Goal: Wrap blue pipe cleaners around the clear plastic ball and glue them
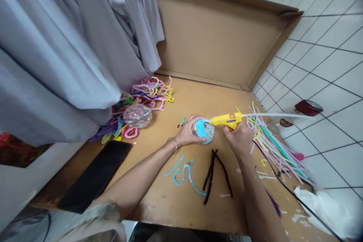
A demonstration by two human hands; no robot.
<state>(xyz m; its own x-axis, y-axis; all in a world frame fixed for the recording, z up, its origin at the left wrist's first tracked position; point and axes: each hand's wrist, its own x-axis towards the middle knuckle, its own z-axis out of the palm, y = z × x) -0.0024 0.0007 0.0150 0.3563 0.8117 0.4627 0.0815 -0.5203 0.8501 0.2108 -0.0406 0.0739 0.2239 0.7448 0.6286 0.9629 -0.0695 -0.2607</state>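
My left hand (pixel 187 131) is wrapped round a clear, faceted ball (pixel 209 133) with blue pipe cleaner bands (pixel 201 128) round part of it. My right hand (pixel 240 136) grips a yellow hot glue gun (pixel 227 120) by its handle. A long translucent glue stick (pixel 278 115) sticks out of the gun's back. The nozzle is at the upper side of the ball, by the blue bands; whether it touches them I cannot tell. Below my hands lie loose blue pipe cleaner pieces (pixel 184 174) and several black pipe cleaners (pixel 211 177).
A second clear ball (pixel 138 116) rests by a heap of coloured pipe cleaners (pixel 153 92). A black phone (pixel 96 176) lies at the left. Straight pipe cleaners (pixel 279 147), a black cord (pixel 283 185) and white tissue (pixel 323 208) are at the right. Cardboard (pixel 210 34) stands behind.
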